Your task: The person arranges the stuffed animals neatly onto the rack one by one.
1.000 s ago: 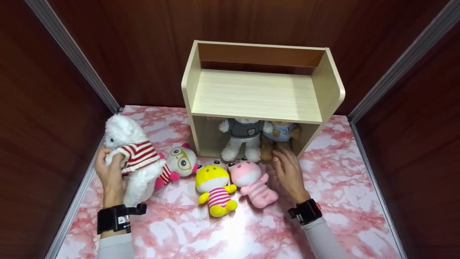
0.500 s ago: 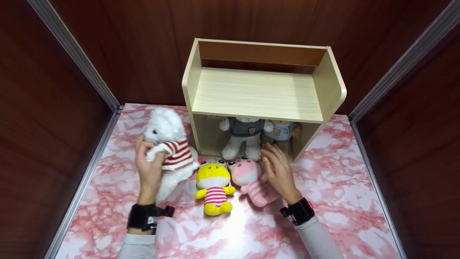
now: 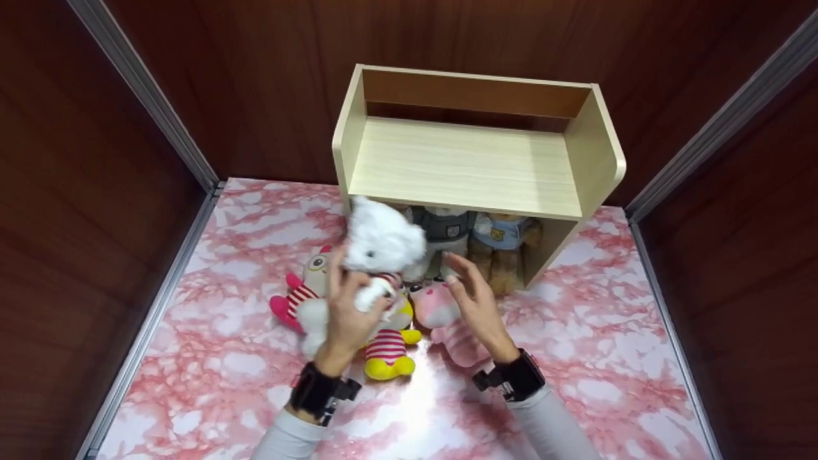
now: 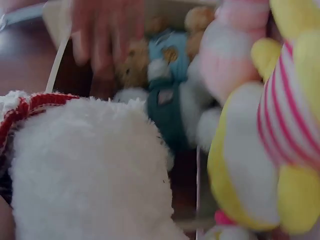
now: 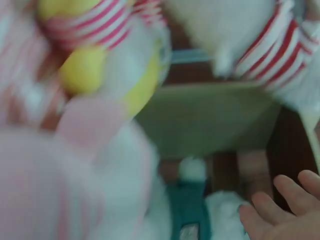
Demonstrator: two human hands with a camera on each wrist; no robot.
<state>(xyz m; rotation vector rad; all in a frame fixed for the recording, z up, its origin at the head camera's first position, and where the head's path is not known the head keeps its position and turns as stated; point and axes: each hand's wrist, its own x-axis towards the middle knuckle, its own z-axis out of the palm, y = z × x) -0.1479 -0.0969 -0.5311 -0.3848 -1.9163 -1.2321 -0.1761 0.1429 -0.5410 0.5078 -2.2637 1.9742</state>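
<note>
My left hand (image 3: 348,313) grips a white plush bear (image 3: 383,239) in a red-and-white striped sweater by its arm and chest. The bear is held in front of the shelf's left opening; its fur (image 4: 95,165) fills much of the left wrist view. To the right, my right hand (image 3: 478,310) has its fingers extended and holds nothing, above a pink plush toy (image 3: 434,303). Inside the lower compartment sit a white plush bear in a dark grey top (image 3: 444,227) and a brown teddy bear (image 3: 501,255) in light blue.
A pale wooden shelf unit (image 3: 460,160) stands against the dark back wall. A yellow plush toy (image 3: 390,358) in pink stripes lies before it, partly covered by the held bear. Left of that lies a plush toy with printed glasses (image 3: 300,300).
My left hand has carried the white bear from the far left rightward to the shelf front, tipping it. My right hand has shifted left, away from the brown teddy bear.
</note>
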